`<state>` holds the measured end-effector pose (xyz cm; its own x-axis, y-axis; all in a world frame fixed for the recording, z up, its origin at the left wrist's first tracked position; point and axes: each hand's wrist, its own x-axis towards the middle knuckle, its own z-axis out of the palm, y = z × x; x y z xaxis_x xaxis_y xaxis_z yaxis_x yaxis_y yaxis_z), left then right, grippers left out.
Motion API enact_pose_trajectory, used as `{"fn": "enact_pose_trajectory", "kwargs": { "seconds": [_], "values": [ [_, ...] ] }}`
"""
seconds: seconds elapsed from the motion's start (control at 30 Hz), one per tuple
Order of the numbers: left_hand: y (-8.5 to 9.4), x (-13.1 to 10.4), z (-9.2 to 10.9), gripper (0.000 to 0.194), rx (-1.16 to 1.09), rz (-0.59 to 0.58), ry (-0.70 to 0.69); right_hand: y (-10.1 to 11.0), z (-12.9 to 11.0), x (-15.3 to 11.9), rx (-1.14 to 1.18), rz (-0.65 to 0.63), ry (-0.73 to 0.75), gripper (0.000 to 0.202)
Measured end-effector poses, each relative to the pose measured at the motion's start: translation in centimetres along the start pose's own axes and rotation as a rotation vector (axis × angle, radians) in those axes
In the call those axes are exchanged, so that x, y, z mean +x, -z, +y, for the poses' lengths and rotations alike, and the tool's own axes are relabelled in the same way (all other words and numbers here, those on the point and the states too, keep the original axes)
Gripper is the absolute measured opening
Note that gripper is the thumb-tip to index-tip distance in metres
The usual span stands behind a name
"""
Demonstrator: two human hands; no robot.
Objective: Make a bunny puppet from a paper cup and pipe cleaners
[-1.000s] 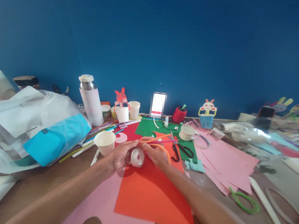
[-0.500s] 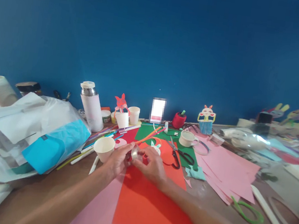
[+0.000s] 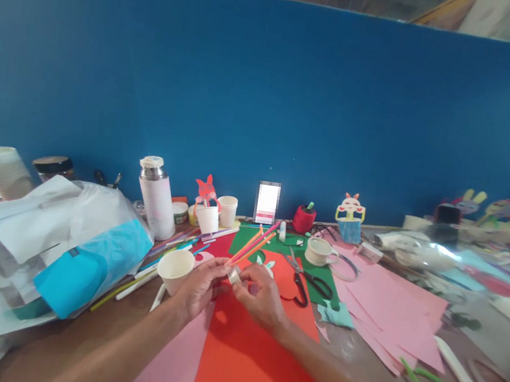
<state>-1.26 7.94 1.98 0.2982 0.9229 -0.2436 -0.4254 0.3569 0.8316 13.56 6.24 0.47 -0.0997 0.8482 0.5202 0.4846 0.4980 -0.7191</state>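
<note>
Where the roll of clear tape [image 3: 235,274] was held broadside a second ago, its ring open to view, it is now turned edge-on and pinched small between the two hands; the left hand [image 3: 198,282] is closed on its near-left side, the right hand [image 3: 261,293] closed on its right, so that both grips are clamped on the same roll; the bundle of coloured straws [image 3: 253,248], which lay low and bent across the red sheet before, is now raised and fanned up and away from the grip, its lower ends gathered at the fingers beside the tape; whether tape is already drawn onto the straws cannot be told; the work is judged to have passed from handling the roll to binding the straws at their base; just left of the grip a paper cup [image 3: 175,270] stands on the table [image 3: 137,301]; beyond and to the right lie the scissors [image 3: 302,279]; beneath the wrists the red paper [image 3: 255,366] is spread.
</note>
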Motion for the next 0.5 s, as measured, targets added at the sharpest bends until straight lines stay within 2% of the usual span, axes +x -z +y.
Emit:
{"fn": "enact_pose_trajectory", "kwargs": {
  "seconds": [0.3, 0.5],
  "values": [
    [-0.07, -0.25, 0.33, 0.015, 0.067, 0.017, -0.023, -0.26, 0.08, -0.09, 0.062, -0.008, 0.034, 0.005],
    [-0.47, -0.16, 0.47, 0.007, -0.099, 0.054, 0.074, 0.02, 0.22, -0.10, 0.044, -0.030, 0.050, 0.006]
  ]
}}
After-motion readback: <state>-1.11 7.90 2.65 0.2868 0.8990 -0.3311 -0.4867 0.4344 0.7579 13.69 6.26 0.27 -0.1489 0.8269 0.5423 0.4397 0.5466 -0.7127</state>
